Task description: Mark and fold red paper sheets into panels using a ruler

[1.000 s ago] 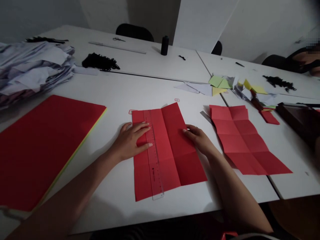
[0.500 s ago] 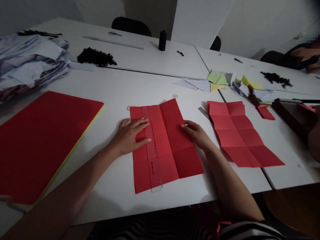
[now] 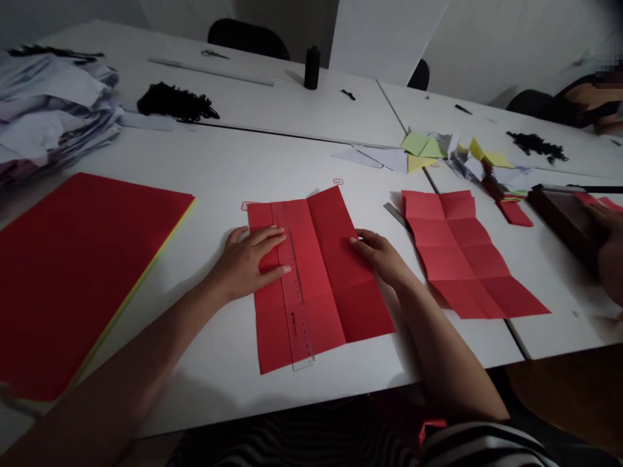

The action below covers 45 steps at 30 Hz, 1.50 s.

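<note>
A creased sheet of red paper (image 3: pixel 309 224) lies in front of me, its right part lifted along a fold. Lengthwise over its left part rests a clear ruler (image 3: pixel 298 311), whose near end sticks out past the paper's edge. My left hand (image 3: pixel 253 259) is flat with fingers spread, pressing on the ruler and the paper. With thumb and fingers my right hand (image 3: pixel 377 256) pinches the paper's right edge; some of its fingers are hidden beneath. To the right lies another red sheet (image 3: pixel 457 256) with a grid of creases, a grey metal strip (image 3: pixel 396 214) partly under it.
A stack of large red sheets (image 3: pixel 97 259) lies left, crumpled white paper (image 3: pixel 53 117) behind it. Farther back are black yarn (image 3: pixel 175 102), scissors (image 3: pixel 214 54) and a black bottle (image 3: pixel 312 68). Coloured scraps (image 3: pixel 423 146) lie back right. At right, another person's hand (image 3: pixel 606 217) is by a dark box (image 3: pixel 559 214).
My hands, the ruler and the red paper keep their places relative to one another. The whole view has shifted slightly. At the far right, the other person's hand has come over the dark box.
</note>
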Tool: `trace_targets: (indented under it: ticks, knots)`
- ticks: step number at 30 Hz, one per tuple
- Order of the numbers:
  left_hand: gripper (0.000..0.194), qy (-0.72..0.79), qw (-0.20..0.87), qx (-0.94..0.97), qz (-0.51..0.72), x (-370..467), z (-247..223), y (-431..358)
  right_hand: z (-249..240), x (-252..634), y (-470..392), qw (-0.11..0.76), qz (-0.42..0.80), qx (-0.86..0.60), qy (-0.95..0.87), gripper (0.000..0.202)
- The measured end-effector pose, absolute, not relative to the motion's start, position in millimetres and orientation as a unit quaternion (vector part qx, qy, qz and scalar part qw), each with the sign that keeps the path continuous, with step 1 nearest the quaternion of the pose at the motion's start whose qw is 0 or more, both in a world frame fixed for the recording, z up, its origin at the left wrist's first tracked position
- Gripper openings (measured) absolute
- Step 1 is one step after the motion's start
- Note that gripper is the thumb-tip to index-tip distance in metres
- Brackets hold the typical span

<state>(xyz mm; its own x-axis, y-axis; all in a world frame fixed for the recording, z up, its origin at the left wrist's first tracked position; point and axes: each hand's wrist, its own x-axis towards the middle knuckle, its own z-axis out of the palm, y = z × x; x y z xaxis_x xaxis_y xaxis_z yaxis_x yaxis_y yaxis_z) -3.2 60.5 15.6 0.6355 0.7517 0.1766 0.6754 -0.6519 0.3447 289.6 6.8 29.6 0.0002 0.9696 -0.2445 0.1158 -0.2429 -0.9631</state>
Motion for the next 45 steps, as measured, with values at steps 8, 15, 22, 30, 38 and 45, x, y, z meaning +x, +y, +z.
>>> trace_targets:
  ticks: [8, 15, 22, 30, 38, 45]
  knots:
    - [0.056, 0.399, 0.121, 0.896, 0.15, 1.9, 14.2, 61.2, 28.0, 293.1, 6.8, 0.412, 0.515, -0.583, -0.475, 0.038]
    - [0.054, 0.397, 0.124, 0.896, 0.159, 3.2, 12.7, 61.5, 30.8, 293.6, 6.5, 0.413, 0.524, -0.581, -0.466, 0.039]
    - [0.054, 0.402, 0.126, 0.893, 0.156, 3.5, 13.4, 61.0, 29.9, 293.8, 6.4, 0.419, 0.53, -0.573, -0.465, 0.038]
    - [0.055, 0.396, 0.123, 0.895, 0.166, 1.7, 12.3, 62.6, 28.8, 292.3, 7.7, 0.403, 0.512, -0.592, -0.473, 0.038]
    - [0.056, 0.4, 0.131, 0.897, 0.136, -6.0, 16.4, 57.3, 37.4, 283.4, 1.1, 0.397, 0.563, -0.56, -0.46, 0.034]
    - [0.056, 0.393, 0.129, 0.895, 0.168, -9.3, 7.7, 64.2, 37.7, 275.8, 2.2, 0.401, 0.601, -0.519, -0.456, 0.032]
